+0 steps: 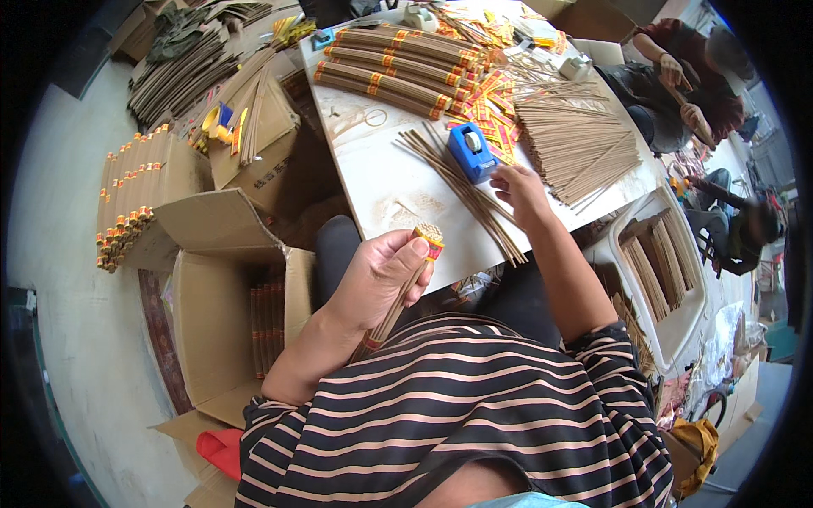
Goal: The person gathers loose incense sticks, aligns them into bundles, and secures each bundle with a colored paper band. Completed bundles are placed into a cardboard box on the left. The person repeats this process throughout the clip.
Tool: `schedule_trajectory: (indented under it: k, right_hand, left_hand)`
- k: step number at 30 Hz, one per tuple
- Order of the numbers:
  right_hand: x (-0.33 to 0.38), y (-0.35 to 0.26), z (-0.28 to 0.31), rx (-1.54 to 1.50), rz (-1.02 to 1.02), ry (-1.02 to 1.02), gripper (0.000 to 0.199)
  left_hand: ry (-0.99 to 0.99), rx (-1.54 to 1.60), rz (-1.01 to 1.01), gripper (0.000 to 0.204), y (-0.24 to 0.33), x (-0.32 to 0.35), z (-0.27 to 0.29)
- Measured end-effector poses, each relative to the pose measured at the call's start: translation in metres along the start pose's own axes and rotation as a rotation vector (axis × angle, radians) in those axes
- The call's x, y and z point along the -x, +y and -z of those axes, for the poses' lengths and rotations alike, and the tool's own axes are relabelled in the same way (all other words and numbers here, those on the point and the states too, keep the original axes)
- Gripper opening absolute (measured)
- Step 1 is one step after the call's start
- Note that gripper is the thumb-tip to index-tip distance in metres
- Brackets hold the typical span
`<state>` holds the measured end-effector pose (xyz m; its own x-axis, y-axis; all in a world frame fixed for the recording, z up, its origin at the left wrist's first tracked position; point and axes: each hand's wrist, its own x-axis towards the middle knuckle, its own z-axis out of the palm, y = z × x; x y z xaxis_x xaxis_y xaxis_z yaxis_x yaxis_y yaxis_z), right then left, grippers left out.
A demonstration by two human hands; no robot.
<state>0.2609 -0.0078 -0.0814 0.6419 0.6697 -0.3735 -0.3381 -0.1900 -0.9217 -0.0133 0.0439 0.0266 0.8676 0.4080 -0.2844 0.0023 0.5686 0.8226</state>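
Note:
My left hand (381, 275) is closed around a bundle of incense sticks (392, 317). A red and yellow paper band wraps the bundle near its upper end, where the pale stick ends show. The lower part of the bundle runs down against my striped shirt. At the table's near side, my right hand (521, 193) is at the front end of a blue tape dispenser (471, 151), its fingers drawn together; whatever is between them is too small to make out. Loose incense sticks (461, 190) lie on the white tabletop (373, 182) beside and partly under the dispenser.
Banded bundles (385, 72) lie stacked at the table's far left. Red and yellow labels (491, 110) and a pile of loose sticks (580, 140) lie right of them. An open cardboard box (212, 313) stands at my left, a white bin (677, 322) at my right. Co-workers sit beyond.

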Motion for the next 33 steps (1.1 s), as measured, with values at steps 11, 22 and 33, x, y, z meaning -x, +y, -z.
schedule_trajectory:
  k: [11, 22, 33]
  right_hand:
    - [0.153, -0.079, -0.042, 0.064, 0.199, -0.78, 0.01]
    - [0.163, -0.084, -0.059, 0.453, 0.415, -0.661, 0.016]
    - [0.165, -0.085, -0.061, 0.517, 0.328, -0.612, 0.016]
  left_hand:
    - [0.107, -0.2, -0.042, 0.02, 0.003, 0.004, -0.009]
    - [0.071, -0.208, -0.07, 0.023, -0.008, 0.003, -0.01]
    - [0.1, -0.269, -0.067, 0.021, -0.006, 0.003, -0.014]
